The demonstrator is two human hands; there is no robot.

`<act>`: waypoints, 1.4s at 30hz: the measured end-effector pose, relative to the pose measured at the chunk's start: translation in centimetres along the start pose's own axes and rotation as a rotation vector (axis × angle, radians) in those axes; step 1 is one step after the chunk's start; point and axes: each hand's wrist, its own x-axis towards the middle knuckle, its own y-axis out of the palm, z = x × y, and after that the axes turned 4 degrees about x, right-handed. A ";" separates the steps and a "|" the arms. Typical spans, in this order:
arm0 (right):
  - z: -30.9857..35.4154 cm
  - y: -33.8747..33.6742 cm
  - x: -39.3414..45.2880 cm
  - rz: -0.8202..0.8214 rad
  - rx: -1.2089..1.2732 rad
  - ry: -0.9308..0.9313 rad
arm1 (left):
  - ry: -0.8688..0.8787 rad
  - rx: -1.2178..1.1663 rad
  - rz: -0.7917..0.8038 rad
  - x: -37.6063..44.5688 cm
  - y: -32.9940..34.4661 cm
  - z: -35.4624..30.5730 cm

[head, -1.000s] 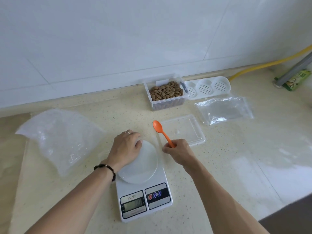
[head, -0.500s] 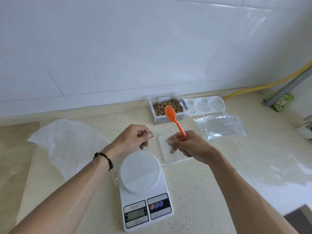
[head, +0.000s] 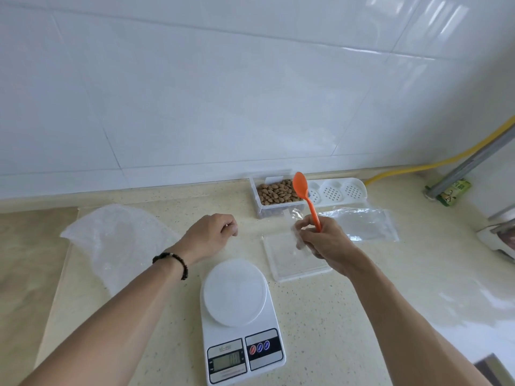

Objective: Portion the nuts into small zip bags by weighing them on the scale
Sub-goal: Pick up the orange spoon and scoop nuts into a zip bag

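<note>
The right hand (head: 320,240) is now holding both the orange plastic spoon (head: 306,196), bowl up, and a small clear zip bag (head: 297,232), which half a second ago was stretched between the two hands. The left hand (head: 211,235) is now holding nothing, its fingers loosely curled, hovering to the left of the right hand. The white digital kitchen scale (head: 239,316) is sitting on the speckled beige counter (head: 334,316) just nearer the person than both hands, its round platform bare. Beyond the right hand, the clear rectangular tub of brown nuts (head: 277,195) is standing against the white tiled wall (head: 223,93), beside a white perforated tray (head: 338,192). A clear flat lid (head: 295,260) is lying under the right hand, and a stack of clear zip bags (head: 362,224) is lying to its right. A large crumpled clear bag (head: 117,240) is lying left of the left hand.
</note>
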 end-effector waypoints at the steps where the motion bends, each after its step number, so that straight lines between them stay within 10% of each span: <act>1: 0.1 0.2 0.0 -0.023 -0.001 -0.005 | 0.013 0.078 -0.033 -0.1 0.0 -0.2; 8: 0.4 3.0 -0.1 -0.037 -0.074 -0.056 | 0.225 0.351 0.045 -0.5 2.5 -4.6; 23: -0.3 -0.8 5.5 -0.256 -0.401 -0.053 | 0.138 0.135 -0.230 4.6 5.0 -2.6; 37: -1.1 -3.8 13.1 -0.624 0.250 -0.110 | 0.012 0.126 -0.215 9.8 5.0 -0.3; 42: -1.3 -4.1 14.5 -0.611 -0.177 -0.226 | -0.011 0.152 -0.260 10.5 4.9 0.5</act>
